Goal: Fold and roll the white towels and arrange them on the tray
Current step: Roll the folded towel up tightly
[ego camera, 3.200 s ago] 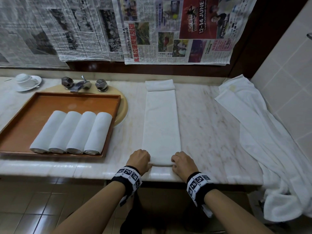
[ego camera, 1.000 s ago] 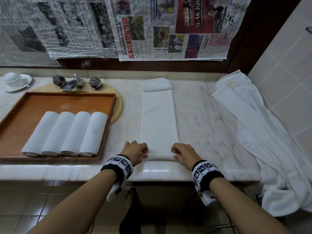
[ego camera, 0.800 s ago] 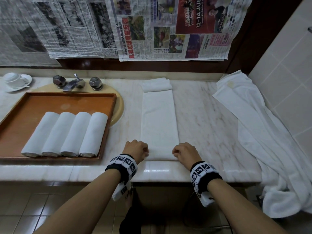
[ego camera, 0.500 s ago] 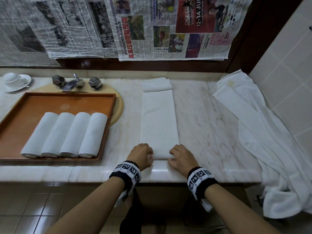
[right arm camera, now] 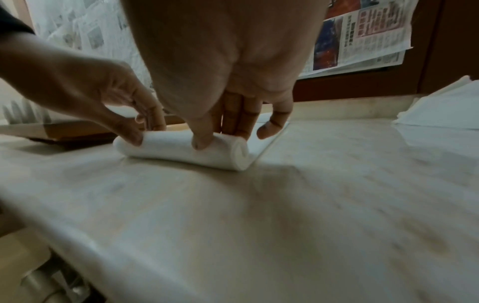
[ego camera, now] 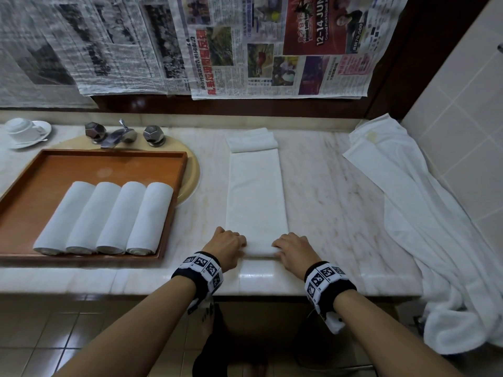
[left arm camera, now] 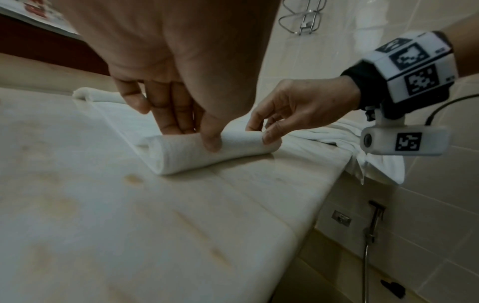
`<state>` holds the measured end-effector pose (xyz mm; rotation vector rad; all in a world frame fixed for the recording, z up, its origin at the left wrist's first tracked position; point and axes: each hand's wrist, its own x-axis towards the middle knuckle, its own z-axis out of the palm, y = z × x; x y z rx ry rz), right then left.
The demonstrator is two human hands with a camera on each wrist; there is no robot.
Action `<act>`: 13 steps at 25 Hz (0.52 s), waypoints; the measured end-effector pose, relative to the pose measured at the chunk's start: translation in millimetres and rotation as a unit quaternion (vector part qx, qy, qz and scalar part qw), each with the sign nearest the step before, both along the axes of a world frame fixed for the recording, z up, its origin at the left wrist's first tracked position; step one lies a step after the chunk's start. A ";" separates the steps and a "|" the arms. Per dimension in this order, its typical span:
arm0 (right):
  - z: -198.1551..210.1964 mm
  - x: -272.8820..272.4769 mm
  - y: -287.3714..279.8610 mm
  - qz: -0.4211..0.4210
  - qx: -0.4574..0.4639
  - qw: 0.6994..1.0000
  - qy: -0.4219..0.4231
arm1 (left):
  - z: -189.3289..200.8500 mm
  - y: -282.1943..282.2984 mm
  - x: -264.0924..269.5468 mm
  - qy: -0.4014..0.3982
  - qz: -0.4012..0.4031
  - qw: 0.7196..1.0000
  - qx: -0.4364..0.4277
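A long folded white towel (ego camera: 255, 191) lies lengthwise on the marble counter (ego camera: 340, 202). Its near end is wound into a short roll (ego camera: 260, 250), also seen in the left wrist view (left arm camera: 186, 151) and the right wrist view (right arm camera: 181, 149). My left hand (ego camera: 231, 244) grips the roll's left end, thumb in front and fingers (left arm camera: 178, 121) behind. My right hand (ego camera: 288, 246) grips the right end the same way, fingers (right arm camera: 241, 121) over the top. A wooden tray (ego camera: 27, 191) at the left holds several rolled towels (ego camera: 109, 216) side by side.
A small folded towel (ego camera: 251, 140) sits at the strip's far end. A large white cloth (ego camera: 408, 200) drapes over the counter's right end. The tray partly covers a basin with a tap (ego camera: 114, 134). A cup and saucer (ego camera: 24, 130) stand far left.
Both hands moved in from the towel's near corners and curled its near end over. The flat end is now a short roll a little farther from the counter's edge.
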<state>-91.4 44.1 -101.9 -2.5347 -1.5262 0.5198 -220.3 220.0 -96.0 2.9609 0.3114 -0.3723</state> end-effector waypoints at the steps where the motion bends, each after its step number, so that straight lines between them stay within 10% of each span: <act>1: 3.6 0.5 -0.3 -0.015 -0.005 1.000 0.027 | 1.3 2.3 0.7 0.006 0.001 1.000 -0.021; 6: 11.4 8.0 1.7 -0.097 0.047 0.985 0.132 | 5.3 8.5 8.2 0.016 0.051 0.995 -0.080; 13: -7.3 -4.3 15.0 -0.045 0.114 0.992 0.015 | 3.4 -8.3 17.9 -0.038 0.112 0.989 -0.085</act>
